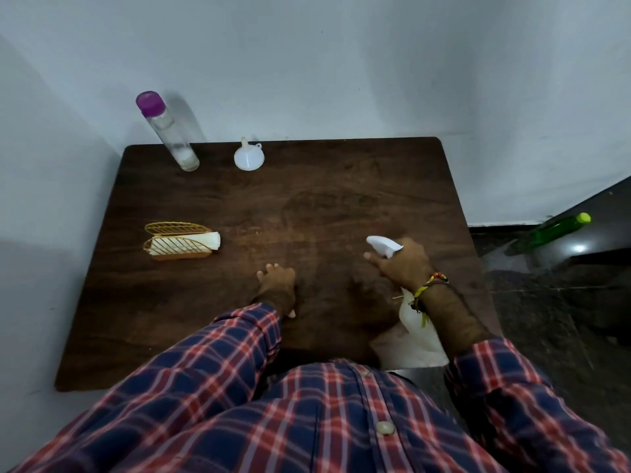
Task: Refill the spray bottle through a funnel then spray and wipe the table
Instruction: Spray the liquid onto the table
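Head: right hand [401, 262] grips spray bottle [384, 245].

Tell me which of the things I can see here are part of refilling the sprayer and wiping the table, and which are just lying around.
Part of the job:
- spray bottle, gripped by the right hand
- funnel
- purple-capped bottle, probably the refill
- napkins in the gold holder
- white tissue at the near edge
- table

Just lying about:
- green bottle on the floor

The left hand rests on the table.
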Demonstrator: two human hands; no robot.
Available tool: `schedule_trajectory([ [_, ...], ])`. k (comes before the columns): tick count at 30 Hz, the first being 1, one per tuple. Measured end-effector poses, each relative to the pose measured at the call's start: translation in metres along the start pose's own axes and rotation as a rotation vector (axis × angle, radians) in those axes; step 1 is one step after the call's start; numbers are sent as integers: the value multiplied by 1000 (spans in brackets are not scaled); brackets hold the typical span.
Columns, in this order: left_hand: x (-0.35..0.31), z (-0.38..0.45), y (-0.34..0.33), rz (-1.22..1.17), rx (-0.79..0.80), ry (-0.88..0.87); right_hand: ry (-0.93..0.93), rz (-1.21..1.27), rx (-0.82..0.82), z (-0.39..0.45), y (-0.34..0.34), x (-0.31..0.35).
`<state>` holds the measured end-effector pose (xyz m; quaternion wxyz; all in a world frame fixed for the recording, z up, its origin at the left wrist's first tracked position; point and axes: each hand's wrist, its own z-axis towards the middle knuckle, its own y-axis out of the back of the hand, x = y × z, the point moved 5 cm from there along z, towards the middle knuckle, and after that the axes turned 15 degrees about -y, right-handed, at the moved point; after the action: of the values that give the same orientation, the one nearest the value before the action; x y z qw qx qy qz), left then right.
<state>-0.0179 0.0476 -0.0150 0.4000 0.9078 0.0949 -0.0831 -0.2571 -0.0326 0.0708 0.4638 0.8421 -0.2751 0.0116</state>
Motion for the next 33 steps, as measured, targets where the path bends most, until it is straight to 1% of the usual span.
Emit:
schedule_trajectory([
  [2,1,-1,-1,-9,0,-8,23,-172,78,-2,-15,-11],
  [5,1,-3,-1,-4,-17,-15,-3,-295,107,0,-33,-32],
  [8,1,-4,-2,7,-43,-19,-38,-288,112,-14,-33,-38],
  [11,0,-4,-3,10,-25,-25,-27,-314,100,-18,-35,-42],
  [15,1,-9,-4,-24,6,-8,-34,-285,83,-23,-39,-37],
  [20,12,-16,-12,-158,-33,44,85,-318,100,-32,-43,-18],
  [24,29,-24,-15,-245,-81,8,121,-122,-12,-44,-36,13],
  [26,37,-27,-10,-312,-117,17,178,-166,-42,-47,-42,28],
  [29,46,-30,-7,-359,-168,48,276,-263,31,-56,-49,49],
  [31,45,-32,-12,-321,-177,43,319,-331,105,-62,-54,54],
  [33,41,-32,-17,-256,-158,22,245,-274,85,-59,-52,47],
])
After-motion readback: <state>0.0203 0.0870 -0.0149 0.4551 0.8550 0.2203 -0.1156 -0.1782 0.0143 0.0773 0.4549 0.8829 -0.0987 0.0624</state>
